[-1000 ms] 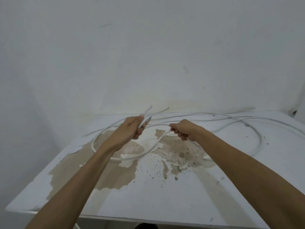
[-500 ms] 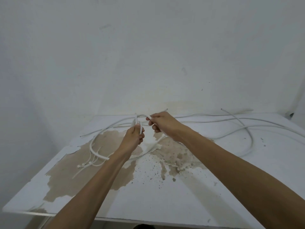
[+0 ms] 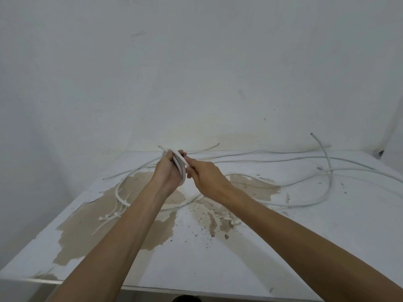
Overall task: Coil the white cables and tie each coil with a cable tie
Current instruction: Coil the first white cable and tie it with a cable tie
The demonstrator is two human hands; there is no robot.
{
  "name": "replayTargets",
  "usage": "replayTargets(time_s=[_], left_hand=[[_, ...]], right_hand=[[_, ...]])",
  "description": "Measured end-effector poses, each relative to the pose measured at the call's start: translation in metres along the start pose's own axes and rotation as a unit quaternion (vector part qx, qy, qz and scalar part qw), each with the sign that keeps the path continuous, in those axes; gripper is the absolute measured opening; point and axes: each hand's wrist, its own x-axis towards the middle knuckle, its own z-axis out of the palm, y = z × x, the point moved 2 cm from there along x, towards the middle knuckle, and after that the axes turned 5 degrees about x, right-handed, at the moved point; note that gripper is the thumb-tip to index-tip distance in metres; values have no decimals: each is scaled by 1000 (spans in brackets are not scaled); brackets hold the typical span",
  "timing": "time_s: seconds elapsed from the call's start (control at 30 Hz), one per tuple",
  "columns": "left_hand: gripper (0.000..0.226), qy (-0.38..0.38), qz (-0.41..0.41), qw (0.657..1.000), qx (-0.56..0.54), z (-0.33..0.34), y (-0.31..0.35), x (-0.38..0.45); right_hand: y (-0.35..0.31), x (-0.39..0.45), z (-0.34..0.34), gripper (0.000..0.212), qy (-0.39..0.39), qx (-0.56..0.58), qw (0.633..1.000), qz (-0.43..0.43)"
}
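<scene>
Both hands have closed together since a second ago, when they held the cable apart. Now the left hand (image 3: 169,171) grips several gathered turns of the round white plastic cable (image 3: 180,166), its fingers curled round the bundle, above the far middle of the worktop (image 3: 250,258). The right hand (image 3: 207,177) touches that bundle, pinching a strand against it. From the hands the cable sags in a loop to the left and trails away to the right across the white, peeling, brown-stained worktop, where more white cables (image 3: 283,156) lie. Near the left forearm, a few thin white plastic cable ties (image 3: 113,214) lie on the brown patch.
</scene>
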Motion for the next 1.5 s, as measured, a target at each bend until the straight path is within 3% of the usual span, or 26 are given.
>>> replayTargets(time_s=[0.17, 0.43, 0.53, 0.67, 0.77, 1.07, 1.2, 1.4, 1.5], left_hand=[[45, -41, -8, 988, -146, -1, 17, 5], [38, -105, 15, 982, -155, -18, 39, 8], [38, -122, -4, 990, -78, -15, 31, 8], [38, -146, -30, 986, 74, 1, 2, 1], [39, -171, -51, 972, 153, 13, -15, -8], [42, -298, -122, 927, 194, 32, -39, -29], [47, -326, -54, 900, 285, 45, -26, -39], [57, -264, 60, 933, 238, 52, 9, -28], [59, -245, 107, 919, 289, 53, 19, -28]], right_hand=[[17, -21, 2, 25, -9, -14, 1000, 9], [88, -64, -26, 31, -23, -167, 986, 17], [118, -73, -41, 31, 15, -232, 969, 81], [136, -67, -52, 26, 38, -236, 959, 154], [135, -57, -67, 24, 22, -241, 958, 154], [109, -3, -102, 26, 26, -261, 958, 113], [91, 28, -108, 29, 37, -251, 962, 98], [57, 85, -148, 39, 120, -185, 973, 61], [65, 91, -161, 32, 107, -178, 973, 97]])
